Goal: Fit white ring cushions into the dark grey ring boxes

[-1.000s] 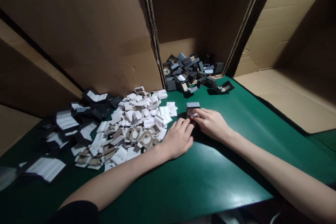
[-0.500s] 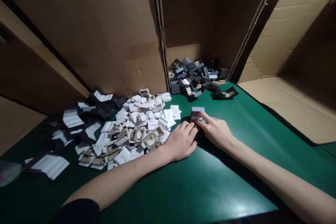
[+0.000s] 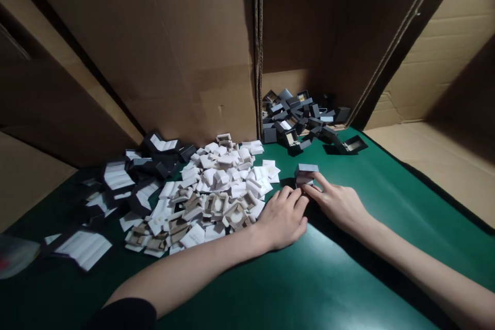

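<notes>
A small dark grey box (image 3: 307, 168) stands on the green table, its paler top face turned up. My right hand (image 3: 340, 205) grips the box from its right side, thumb and fingers closed on it. My left hand (image 3: 284, 218) is at the lower near side of the same box, fingers curled and pressed against it beside my right fingertips. What lies under the left fingertips is hidden. Left of my left hand spreads a heap of white card inserts (image 3: 222, 185), some folded, some showing brown undersides.
Dark small boxes (image 3: 297, 118) lie piled at the back, inside a cardboard recess, one open box (image 3: 352, 145) at their right. Black boxes with white linings (image 3: 154, 157) lie at the left. Tall cardboard walls (image 3: 201, 51) bound the green table (image 3: 240, 289).
The view has swung slightly left, so everything sits further right in the picture. Both hands stay at the small box, with little change in their grip.
</notes>
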`<state>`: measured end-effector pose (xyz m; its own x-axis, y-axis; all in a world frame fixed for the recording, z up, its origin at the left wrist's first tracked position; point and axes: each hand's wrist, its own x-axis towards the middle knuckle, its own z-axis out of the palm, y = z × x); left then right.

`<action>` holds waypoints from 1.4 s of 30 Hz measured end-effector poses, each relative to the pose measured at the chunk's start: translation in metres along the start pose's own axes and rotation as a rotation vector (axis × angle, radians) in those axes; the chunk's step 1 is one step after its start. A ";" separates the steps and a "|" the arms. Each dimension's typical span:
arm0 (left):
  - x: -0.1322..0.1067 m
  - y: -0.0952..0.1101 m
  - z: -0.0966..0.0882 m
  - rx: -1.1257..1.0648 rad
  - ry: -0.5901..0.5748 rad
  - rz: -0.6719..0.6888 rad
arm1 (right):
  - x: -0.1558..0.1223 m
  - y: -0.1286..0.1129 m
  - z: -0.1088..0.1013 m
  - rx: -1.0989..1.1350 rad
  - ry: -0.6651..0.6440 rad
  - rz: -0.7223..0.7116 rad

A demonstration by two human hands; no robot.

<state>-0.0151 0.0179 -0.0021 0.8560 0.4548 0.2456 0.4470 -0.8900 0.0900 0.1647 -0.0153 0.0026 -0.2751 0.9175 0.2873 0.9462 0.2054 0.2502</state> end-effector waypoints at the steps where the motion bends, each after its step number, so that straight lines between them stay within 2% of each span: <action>1: 0.000 0.000 0.000 -0.007 0.007 -0.005 | 0.000 0.001 0.003 0.004 0.008 -0.018; 6: -0.001 -0.001 0.001 -0.011 0.014 -0.004 | 0.000 0.007 0.014 0.044 0.042 -0.042; 9: -0.001 -0.002 0.001 -0.010 0.015 -0.003 | -0.003 0.016 0.017 0.123 0.082 -0.107; 13: -0.001 -0.002 -0.001 -0.016 0.022 0.025 | -0.014 0.035 0.019 0.303 0.235 -0.217; 17: 0.000 -0.004 -0.003 -0.005 0.021 0.042 | -0.019 0.040 0.012 0.410 0.382 -0.141; 21: 0.000 -0.004 0.000 -0.005 0.001 0.053 | -0.001 0.027 -0.009 0.472 0.466 -0.124; 23: -0.001 -0.005 0.003 -0.010 0.015 0.038 | 0.019 0.016 -0.022 0.472 0.413 -0.149; 27: -0.001 -0.005 0.005 -0.011 0.012 0.018 | 0.068 -0.009 -0.040 0.384 0.176 -0.099; 30: 0.000 -0.005 0.003 -0.009 0.009 0.049 | 0.102 -0.024 -0.036 0.290 -0.098 -0.029; 32: 0.000 -0.006 0.002 0.005 0.008 0.062 | 0.119 -0.031 -0.026 0.256 -0.222 -0.003; 35: -0.001 -0.006 0.003 0.031 0.008 0.060 | 0.134 -0.036 -0.014 0.288 -0.252 0.007; 38: -0.001 -0.006 0.003 0.036 0.007 0.053 | 0.136 -0.033 -0.014 0.326 -0.239 0.008; 40: -0.001 -0.006 0.003 0.022 0.002 0.054 | 0.131 -0.027 -0.022 0.401 -0.156 0.003; 42: 0.000 -0.005 0.001 -0.003 -0.005 0.050 | 0.120 -0.017 -0.035 0.563 0.004 -0.013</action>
<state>-0.0170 0.0227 -0.0037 0.8787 0.4099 0.2449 0.4028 -0.9117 0.0807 0.1100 0.0794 0.0649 -0.2872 0.9124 0.2915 0.8872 0.3681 -0.2780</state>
